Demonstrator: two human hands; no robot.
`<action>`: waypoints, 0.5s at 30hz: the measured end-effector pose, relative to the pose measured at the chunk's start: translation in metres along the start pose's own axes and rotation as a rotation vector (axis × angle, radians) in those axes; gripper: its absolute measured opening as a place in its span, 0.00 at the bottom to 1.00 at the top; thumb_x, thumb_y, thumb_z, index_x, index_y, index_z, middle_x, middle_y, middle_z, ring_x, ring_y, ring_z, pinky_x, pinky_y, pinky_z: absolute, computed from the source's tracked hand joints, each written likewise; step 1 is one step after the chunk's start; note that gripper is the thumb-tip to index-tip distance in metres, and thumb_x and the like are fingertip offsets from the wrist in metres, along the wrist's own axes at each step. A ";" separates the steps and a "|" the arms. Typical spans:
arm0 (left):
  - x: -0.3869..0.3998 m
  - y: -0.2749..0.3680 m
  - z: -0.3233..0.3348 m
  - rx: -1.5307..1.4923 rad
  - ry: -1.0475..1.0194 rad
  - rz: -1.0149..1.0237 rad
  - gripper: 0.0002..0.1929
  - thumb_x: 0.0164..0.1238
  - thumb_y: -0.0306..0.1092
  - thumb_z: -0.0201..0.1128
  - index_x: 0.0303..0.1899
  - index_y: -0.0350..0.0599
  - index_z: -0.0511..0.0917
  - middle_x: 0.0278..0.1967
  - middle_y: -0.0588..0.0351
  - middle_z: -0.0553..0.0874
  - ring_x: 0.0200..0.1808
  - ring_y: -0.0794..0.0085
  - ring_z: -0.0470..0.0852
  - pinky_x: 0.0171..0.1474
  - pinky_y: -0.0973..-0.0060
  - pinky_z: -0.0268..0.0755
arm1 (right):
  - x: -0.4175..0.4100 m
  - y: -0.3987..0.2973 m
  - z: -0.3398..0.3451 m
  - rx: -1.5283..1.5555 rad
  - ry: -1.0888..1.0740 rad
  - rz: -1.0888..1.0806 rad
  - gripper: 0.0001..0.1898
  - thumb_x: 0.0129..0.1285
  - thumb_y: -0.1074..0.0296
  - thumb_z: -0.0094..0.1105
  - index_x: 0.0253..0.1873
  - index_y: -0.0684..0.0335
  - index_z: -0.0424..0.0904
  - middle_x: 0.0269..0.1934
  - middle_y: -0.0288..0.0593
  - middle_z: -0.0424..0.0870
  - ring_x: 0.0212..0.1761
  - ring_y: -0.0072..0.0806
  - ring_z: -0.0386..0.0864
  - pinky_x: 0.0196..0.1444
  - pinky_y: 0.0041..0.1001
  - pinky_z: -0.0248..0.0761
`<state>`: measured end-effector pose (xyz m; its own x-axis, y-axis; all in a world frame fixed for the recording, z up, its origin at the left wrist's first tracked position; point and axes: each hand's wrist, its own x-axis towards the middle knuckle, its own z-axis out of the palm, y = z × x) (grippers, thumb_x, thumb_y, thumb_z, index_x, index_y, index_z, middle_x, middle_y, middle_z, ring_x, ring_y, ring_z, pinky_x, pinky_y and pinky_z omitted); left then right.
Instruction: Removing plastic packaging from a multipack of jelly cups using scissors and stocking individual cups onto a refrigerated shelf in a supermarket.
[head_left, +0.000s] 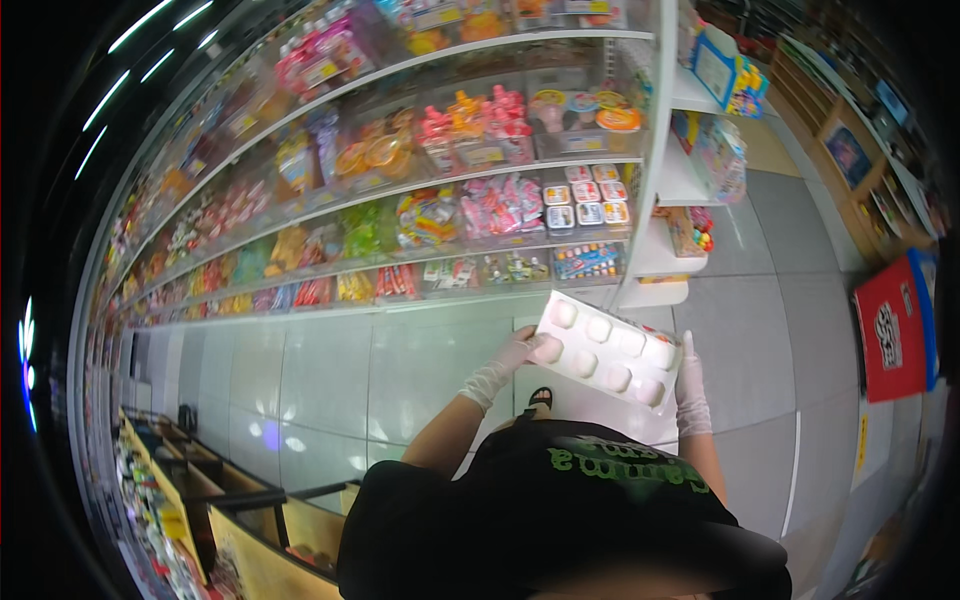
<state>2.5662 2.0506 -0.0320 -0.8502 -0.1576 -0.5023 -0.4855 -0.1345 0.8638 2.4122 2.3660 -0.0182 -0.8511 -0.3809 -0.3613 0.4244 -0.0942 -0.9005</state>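
Observation:
A white plastic multi-pack of small cups (609, 354) is tilted in front of my body, above the tiled floor. Several rounded cup bottoms face up at me. My left hand (514, 354), in a thin whitish glove, grips the pack's left edge with the thumb over the top face. On the opposite side my gloved right hand (691, 386) holds the right edge, its fingers stretched along it and partly hidden. A bit of colored print shows at the pack's upper right edge. Small square cups (587, 196) with printed lids stand on a shelf beyond the pack.
A long shelf unit (480, 169) of packaged sweets and pouches runs ahead and left. End shelves (679, 176) jut out at its right. A red box (892, 326) stands far right. Behind me on the left are wooden display bins (262, 540). Grey tiles (322, 367) cover the floor.

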 end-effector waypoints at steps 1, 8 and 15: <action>0.003 0.004 0.003 0.013 -0.025 -0.005 0.30 0.73 0.50 0.54 0.66 0.39 0.65 0.56 0.52 0.78 0.57 0.71 0.77 0.57 0.73 0.70 | 0.001 -0.004 0.001 -0.026 -0.049 -0.074 0.32 0.73 0.41 0.41 0.58 0.69 0.76 0.49 0.44 0.82 0.51 0.28 0.78 0.57 0.28 0.70; 0.012 0.041 0.030 -0.100 0.291 0.275 0.20 0.72 0.44 0.57 0.56 0.38 0.74 0.48 0.56 0.81 0.46 0.74 0.79 0.48 0.75 0.72 | -0.001 -0.033 0.017 -0.179 0.079 -0.029 0.23 0.69 0.50 0.53 0.56 0.65 0.76 0.42 0.36 0.81 0.40 0.21 0.77 0.34 0.24 0.72; 0.028 0.050 0.033 0.046 0.325 0.248 0.19 0.73 0.40 0.57 0.56 0.36 0.74 0.46 0.55 0.82 0.45 0.76 0.79 0.48 0.78 0.72 | 0.014 -0.015 0.000 -0.024 0.214 -0.026 0.18 0.68 0.54 0.55 0.49 0.66 0.79 0.33 0.35 0.81 0.30 0.20 0.77 0.27 0.23 0.71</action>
<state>2.5116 2.0717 -0.0018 -0.8375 -0.4818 -0.2578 -0.2888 -0.0103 0.9573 2.3934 2.3624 -0.0097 -0.9091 -0.1742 -0.3783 0.3958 -0.0782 -0.9150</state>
